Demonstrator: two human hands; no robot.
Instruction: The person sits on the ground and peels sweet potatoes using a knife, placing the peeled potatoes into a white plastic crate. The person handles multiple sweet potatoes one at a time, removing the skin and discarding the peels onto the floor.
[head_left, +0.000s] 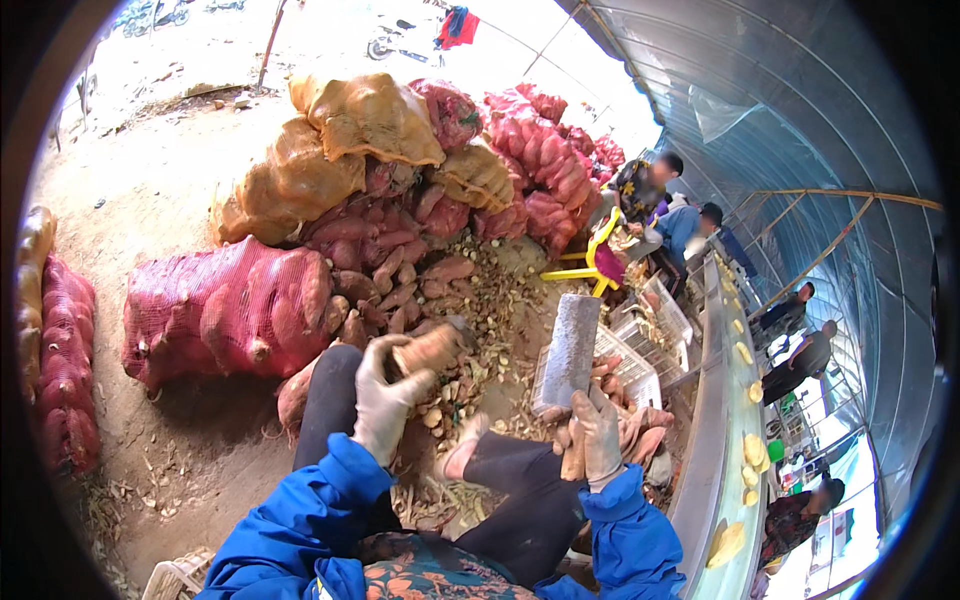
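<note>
My left hand, in a pale glove, grips a sweet potato above my knee; its far end is blurred. In my gloved right hand is a broad cleaver, its wooden handle in my fist. The grey blade points up and away, apart from the sweet potato. Loose sweet potatoes spill out beside a red mesh sack at the left. Cut ends and trimmings litter the dirt floor between my hands. Beyond the cleaver more sweet potatoes lie near a white plastic crate.
Red and tan mesh sacks are piled ahead. A conveyor belt carrying pale peeled pieces runs along the right. Near a yellow chair several people work; others stand beyond the belt. Another crate sits at lower left.
</note>
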